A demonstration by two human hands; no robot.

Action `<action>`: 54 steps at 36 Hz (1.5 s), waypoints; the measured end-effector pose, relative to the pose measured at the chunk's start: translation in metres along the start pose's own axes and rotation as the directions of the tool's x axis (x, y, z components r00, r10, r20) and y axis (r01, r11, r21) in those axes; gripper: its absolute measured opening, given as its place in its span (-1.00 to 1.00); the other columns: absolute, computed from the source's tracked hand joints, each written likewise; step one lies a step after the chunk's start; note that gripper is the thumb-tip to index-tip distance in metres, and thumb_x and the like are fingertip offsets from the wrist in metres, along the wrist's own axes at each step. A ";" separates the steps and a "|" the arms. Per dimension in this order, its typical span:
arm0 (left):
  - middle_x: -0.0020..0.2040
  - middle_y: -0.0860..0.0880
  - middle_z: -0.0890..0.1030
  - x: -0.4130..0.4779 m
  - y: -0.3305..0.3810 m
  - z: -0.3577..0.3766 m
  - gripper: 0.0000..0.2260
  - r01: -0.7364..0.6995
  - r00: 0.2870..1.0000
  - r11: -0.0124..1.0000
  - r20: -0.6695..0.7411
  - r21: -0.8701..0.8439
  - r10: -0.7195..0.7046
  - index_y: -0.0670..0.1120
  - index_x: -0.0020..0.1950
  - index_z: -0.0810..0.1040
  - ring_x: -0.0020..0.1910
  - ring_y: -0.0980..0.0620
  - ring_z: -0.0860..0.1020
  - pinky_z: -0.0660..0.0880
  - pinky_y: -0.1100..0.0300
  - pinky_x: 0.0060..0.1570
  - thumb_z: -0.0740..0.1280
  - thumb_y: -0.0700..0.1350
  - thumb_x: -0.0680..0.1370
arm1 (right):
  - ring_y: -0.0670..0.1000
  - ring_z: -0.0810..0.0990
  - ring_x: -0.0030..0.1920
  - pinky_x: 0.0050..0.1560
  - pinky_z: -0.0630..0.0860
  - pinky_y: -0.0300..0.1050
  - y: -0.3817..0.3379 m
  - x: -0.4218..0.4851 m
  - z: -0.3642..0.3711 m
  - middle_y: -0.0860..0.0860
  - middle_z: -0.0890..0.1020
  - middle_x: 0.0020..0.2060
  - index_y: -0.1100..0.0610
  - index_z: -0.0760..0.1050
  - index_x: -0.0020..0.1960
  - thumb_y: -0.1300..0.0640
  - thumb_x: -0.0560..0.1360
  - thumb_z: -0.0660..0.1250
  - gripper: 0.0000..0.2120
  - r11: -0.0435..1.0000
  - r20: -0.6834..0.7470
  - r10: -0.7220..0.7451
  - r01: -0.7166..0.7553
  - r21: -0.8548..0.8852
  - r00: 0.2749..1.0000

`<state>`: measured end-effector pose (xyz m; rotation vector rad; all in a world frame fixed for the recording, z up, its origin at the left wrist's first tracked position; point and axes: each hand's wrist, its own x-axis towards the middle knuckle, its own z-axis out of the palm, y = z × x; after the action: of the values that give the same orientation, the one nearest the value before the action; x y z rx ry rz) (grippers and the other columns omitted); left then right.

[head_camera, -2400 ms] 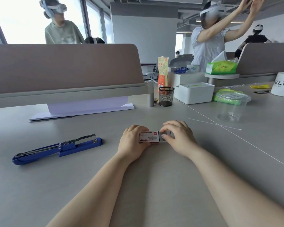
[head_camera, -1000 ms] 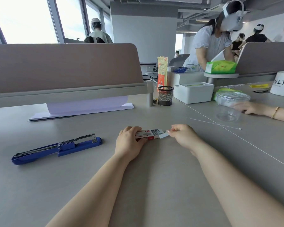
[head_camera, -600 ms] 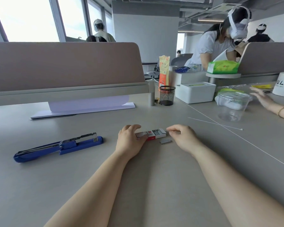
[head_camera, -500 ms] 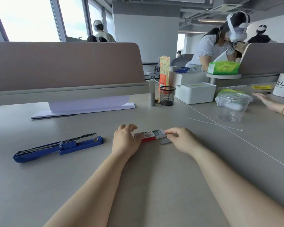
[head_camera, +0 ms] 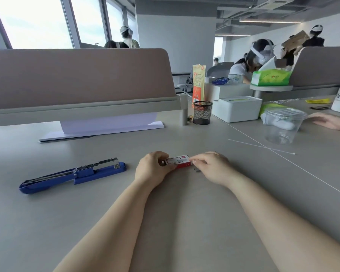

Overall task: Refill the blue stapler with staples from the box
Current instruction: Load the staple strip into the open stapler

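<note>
A small red and white staple box (head_camera: 178, 161) lies on the grey desk (head_camera: 185, 203) in the middle. My left hand (head_camera: 152, 168) grips its left end. The fingertips of my right hand (head_camera: 211, 166) press on its right end. A short grey strip of staples (head_camera: 197, 170) lies on the desk just under my right hand, mostly hidden by it. The blue stapler (head_camera: 73, 174) lies to the left of my hands with its metal magazine swung open. Neither hand touches it.
A desk divider (head_camera: 77, 79) and a sheet of paper (head_camera: 106, 126) stand behind. A black mesh cup (head_camera: 202, 112), a white box (head_camera: 237, 107) and a clear plastic cup (head_camera: 284, 124) sit at the back right. Another person's hand (head_camera: 330, 121) rests at the right edge.
My right hand pulled a staple strip out of the box and laid it on the desk. It then came back to the box's right end and pushed the box shut.
</note>
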<state>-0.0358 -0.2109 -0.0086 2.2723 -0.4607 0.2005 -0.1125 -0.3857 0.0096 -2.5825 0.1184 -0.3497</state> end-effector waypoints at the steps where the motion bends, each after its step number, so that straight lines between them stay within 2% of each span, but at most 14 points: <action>1: 0.04 -0.02 0.65 0.000 0.000 0.000 -0.68 -0.003 1.000 1.000 0.002 0.008 0.003 0.00 0.08 0.60 0.04 -0.03 0.58 0.50 0.08 0.09 0.47 0.03 0.36 | 0.07 0.56 0.13 0.24 0.42 0.00 0.000 0.000 0.000 0.01 0.68 0.00 -0.03 0.58 0.09 0.07 0.55 0.15 -0.74 0.999 0.009 0.004 -0.004 0.038 1.000; 6: 0.03 -0.03 0.66 0.001 -0.001 0.002 -0.67 -0.001 1.000 1.000 0.003 0.009 0.001 0.01 0.07 0.59 0.04 -0.05 0.58 0.51 0.03 0.09 0.47 0.06 0.35 | 0.03 0.62 0.08 0.22 0.47 0.03 0.008 0.001 0.001 -0.05 0.72 -0.06 -0.09 0.58 0.07 0.03 0.49 0.25 -0.80 0.991 0.015 0.024 -0.026 0.131 1.000; 10: 0.14 0.01 0.61 0.000 0.000 0.001 -0.56 0.002 1.000 1.000 0.013 0.009 -0.003 0.02 0.18 0.52 0.10 -0.01 0.55 0.49 0.05 0.15 0.45 0.12 0.35 | -0.05 0.53 0.18 0.29 0.42 0.00 0.017 -0.002 -0.010 -0.11 0.64 0.08 -0.10 0.57 0.07 -0.04 0.35 0.44 -0.71 0.987 0.008 0.074 -0.074 0.139 0.997; 16: 0.22 -0.05 0.53 -0.009 0.004 -0.005 -0.62 0.000 0.997 0.999 -0.074 -0.044 -0.003 -0.02 0.20 0.50 0.14 0.01 0.52 0.47 0.09 0.14 0.33 0.12 0.46 | 0.04 0.58 -0.01 0.11 0.50 0.03 0.022 -0.005 -0.010 -0.04 0.61 -0.16 -0.09 0.62 -0.20 0.03 0.34 0.47 -0.94 0.997 0.014 0.028 -0.029 0.071 1.000; 19: 0.24 -0.05 0.50 -0.019 0.008 -0.010 -0.64 -0.001 0.995 0.999 -0.098 -0.037 -0.003 -0.02 0.22 0.48 0.18 -0.01 0.50 0.47 0.05 0.18 0.32 0.09 0.48 | 0.02 0.57 -0.07 0.04 0.52 -0.03 0.019 -0.005 -0.006 -0.04 0.62 -0.19 -0.13 0.58 -0.28 0.08 0.37 0.44 -0.88 0.993 -0.022 0.017 -0.014 0.113 1.000; 23: 0.28 0.02 0.46 -0.042 0.003 -0.031 -0.64 -0.132 0.989 0.981 -0.041 0.144 0.139 0.04 0.27 0.44 0.26 -0.01 0.43 0.38 0.06 0.24 0.31 0.07 0.49 | -0.04 0.54 -0.20 -0.19 0.41 -0.27 0.004 -0.008 -0.002 0.04 0.66 -0.17 0.11 0.63 -0.10 0.17 0.43 0.40 -0.94 0.956 -0.043 -0.005 0.018 0.294 0.999; 26: 0.26 0.07 0.48 -0.060 -0.020 -0.063 -0.67 -0.192 0.976 0.936 -0.046 0.295 0.215 0.06 0.26 0.45 0.25 0.00 0.42 0.33 0.12 0.25 0.27 0.08 0.51 | -0.02 0.56 -0.15 -0.16 0.41 -0.26 -0.013 -0.009 0.006 0.03 0.66 -0.15 0.13 0.61 -0.08 0.19 0.44 0.39 -0.93 0.933 -0.084 -0.050 0.077 0.353 0.995; 30: 0.15 0.05 0.57 -0.075 -0.060 -0.109 -0.73 -0.153 0.954 0.907 -0.182 0.392 0.239 0.04 0.16 0.52 0.12 -0.08 0.51 0.40 0.07 0.13 0.25 0.07 0.50 | -0.22 0.60 -0.23 -0.22 0.41 -0.50 -0.044 -0.009 0.028 -0.03 0.66 -0.22 0.01 0.58 -0.18 0.20 0.44 0.38 -0.89 0.897 -0.126 -0.139 0.179 0.404 0.982; 32: 0.17 0.03 0.56 -0.078 -0.075 -0.128 -0.71 -0.077 0.951 0.890 -0.234 0.450 0.200 0.04 0.19 0.51 0.14 -0.10 0.50 0.39 0.05 0.14 0.23 0.08 0.51 | -0.21 0.58 -0.21 -0.23 0.39 -0.54 -0.063 -0.006 0.044 -0.07 0.64 -0.23 0.02 0.59 -0.16 0.19 0.45 0.37 -0.92 0.883 -0.137 -0.169 0.212 0.419 0.976; 35: 0.26 0.03 0.50 -0.073 -0.094 -0.148 -0.66 0.020 0.953 0.864 -0.270 0.504 0.136 0.02 0.27 0.45 0.23 -0.07 0.43 0.34 0.05 0.23 0.25 0.08 0.52 | -0.11 0.55 -0.14 -0.15 0.36 -0.52 -0.097 0.008 0.068 -0.09 0.62 -0.21 0.11 0.61 -0.11 0.19 0.46 0.36 -0.94 0.855 -0.154 -0.197 0.247 0.456 0.968; 40: 0.31 0.02 0.50 -0.059 -0.114 -0.147 -0.60 0.054 0.959 0.854 -0.266 0.517 0.100 0.00 0.30 0.45 0.31 -0.06 0.42 0.12 0.08 0.42 0.09 0.14 0.56 | 0.04 0.54 -0.03 0.01 0.46 -0.06 -0.142 0.043 0.098 0.02 0.66 -0.10 0.11 0.60 -0.08 0.15 0.46 0.34 -0.92 0.874 -0.267 -0.191 0.287 0.392 0.945; 44: 0.17 0.06 0.61 -0.048 -0.121 -0.145 -0.54 0.001 0.928 0.816 -0.304 0.578 0.214 0.04 0.19 0.53 0.21 -0.03 0.52 0.18 -0.01 0.41 -0.06 0.14 0.52 | 0.08 0.54 -0.07 -0.07 0.43 -0.05 -0.149 0.057 0.119 -0.02 0.67 -0.13 0.05 0.59 -0.10 0.08 0.45 0.33 -0.91 0.903 -0.348 -0.306 0.386 0.189 0.886; 49: 0.30 0.08 0.51 -0.045 -0.124 -0.148 -0.63 0.075 0.966 0.852 -0.249 0.518 0.066 0.10 0.30 0.43 0.34 -0.01 0.39 -0.04 -0.06 0.49 0.08 0.17 0.57 | 0.07 0.56 -0.10 -0.07 0.46 -0.01 -0.147 0.056 0.122 -0.07 0.68 -0.15 0.03 0.57 -0.10 0.05 0.43 0.29 -0.88 0.867 -0.389 -0.367 0.462 0.186 0.845; 54: 0.26 0.12 0.52 -0.046 -0.124 -0.147 -0.71 0.056 0.984 0.855 -0.176 0.515 0.042 0.14 0.26 0.44 0.32 0.04 0.39 -0.11 -0.04 0.48 0.11 0.11 0.58 | 0.07 0.57 -0.11 -0.08 0.47 -0.03 -0.151 0.054 0.125 -0.06 0.68 -0.16 0.04 0.58 -0.10 0.05 0.42 0.31 -0.87 0.850 -0.366 -0.432 0.508 0.142 0.825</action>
<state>-0.0300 -0.0126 -0.0072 2.7491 -0.3260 0.5859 -0.0243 -0.2028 -0.0036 -2.2690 -0.4397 -0.9133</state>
